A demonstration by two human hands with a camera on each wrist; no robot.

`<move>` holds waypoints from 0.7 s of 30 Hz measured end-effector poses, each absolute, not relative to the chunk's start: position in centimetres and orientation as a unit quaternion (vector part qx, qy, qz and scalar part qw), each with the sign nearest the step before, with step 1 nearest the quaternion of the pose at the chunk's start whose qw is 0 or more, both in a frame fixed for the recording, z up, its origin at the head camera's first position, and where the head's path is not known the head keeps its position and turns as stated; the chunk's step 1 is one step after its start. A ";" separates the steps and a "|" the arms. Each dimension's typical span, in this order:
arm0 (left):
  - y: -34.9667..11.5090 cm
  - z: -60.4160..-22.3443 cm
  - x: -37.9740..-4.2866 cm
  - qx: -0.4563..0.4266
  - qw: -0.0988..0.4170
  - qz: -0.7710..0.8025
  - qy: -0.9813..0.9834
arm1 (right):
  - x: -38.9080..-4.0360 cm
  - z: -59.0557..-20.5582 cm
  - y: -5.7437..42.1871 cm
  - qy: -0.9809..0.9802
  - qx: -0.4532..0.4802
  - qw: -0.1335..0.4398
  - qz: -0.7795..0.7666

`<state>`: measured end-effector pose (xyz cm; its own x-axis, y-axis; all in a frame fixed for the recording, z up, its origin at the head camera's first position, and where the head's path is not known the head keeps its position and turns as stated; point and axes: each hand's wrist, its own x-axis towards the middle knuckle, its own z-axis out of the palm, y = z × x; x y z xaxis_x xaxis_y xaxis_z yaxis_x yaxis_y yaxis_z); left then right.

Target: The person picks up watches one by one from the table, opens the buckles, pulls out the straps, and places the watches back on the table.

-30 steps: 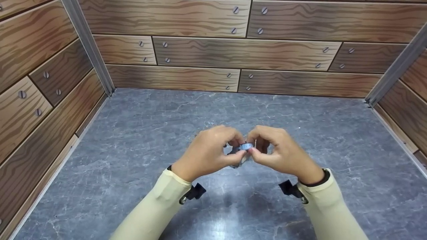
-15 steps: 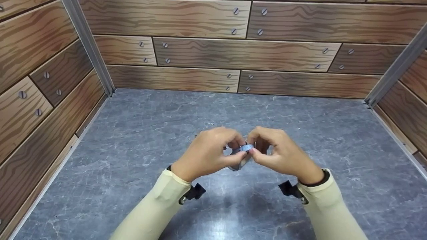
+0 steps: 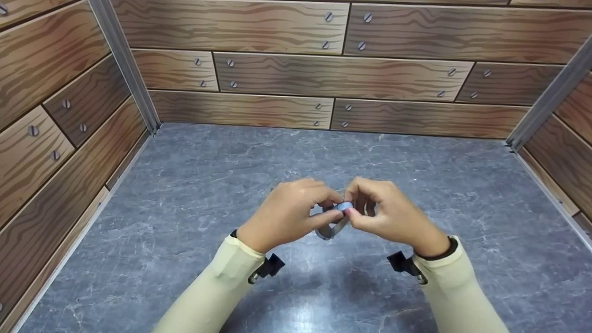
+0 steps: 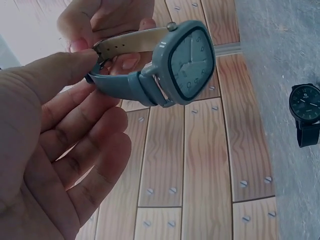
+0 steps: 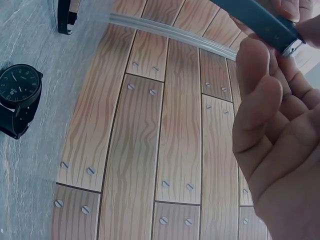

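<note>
A wristwatch (image 4: 187, 65) with a rounded-square face and a blue-grey strap is held up between both hands above the table. In the head view its strap (image 3: 343, 206) shows between the fingertips, and the rest hangs below. My left hand (image 3: 296, 210) pinches the strap near the buckle with thumb and fingers. Close against it, my right hand (image 3: 384, 210) pinches the strap at the buckle (image 5: 292, 47). The strap ends meet in a loop, but fingers partly hide the buckle, so I cannot tell whether it is fastened.
A black round-faced watch (image 5: 20, 85) lies on the grey marbled table (image 3: 222, 162), hidden behind the hands in the head view. Part of another dark strap (image 5: 64, 20) shows at the right wrist view's top left. Wood-patterned walls (image 3: 277, 74) enclose the table's back and sides.
Both hands stay together at the strap and shift only very slightly. The hanging part of the watch has turned a little, so more of its loop shows below the left fingers.
</note>
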<state>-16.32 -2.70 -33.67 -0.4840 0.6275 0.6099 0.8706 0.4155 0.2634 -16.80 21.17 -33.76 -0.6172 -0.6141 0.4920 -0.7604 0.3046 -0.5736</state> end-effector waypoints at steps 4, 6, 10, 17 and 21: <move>-2.7 -33.7 -16.2 -0.454 0.211 -0.294 -0.814 | -16.7 -33.7 21.1 -0.802 0.428 0.101 0.403; -2.7 -33.7 -16.2 -0.450 0.208 -0.301 -0.815 | -16.7 -33.7 21.0 -0.799 0.432 0.105 0.405; -2.7 -33.6 -16.2 -0.448 0.200 -0.315 -0.813 | -16.7 -33.7 20.9 -0.789 0.446 0.125 0.405; -2.5 -33.5 -16.2 -0.441 0.190 -0.321 -0.816 | -16.9 -33.8 21.0 -0.777 0.460 0.152 0.401; -2.5 -33.4 -16.2 -0.443 0.183 -0.321 -0.817 | -17.1 -33.9 21.0 -0.764 0.475 0.151 0.409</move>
<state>-16.21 -2.48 -33.41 -0.5415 0.6059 0.5828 0.8406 0.4021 0.3630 -17.07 21.02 -33.91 -0.5027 -0.6032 0.6192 -0.8500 0.2142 -0.4813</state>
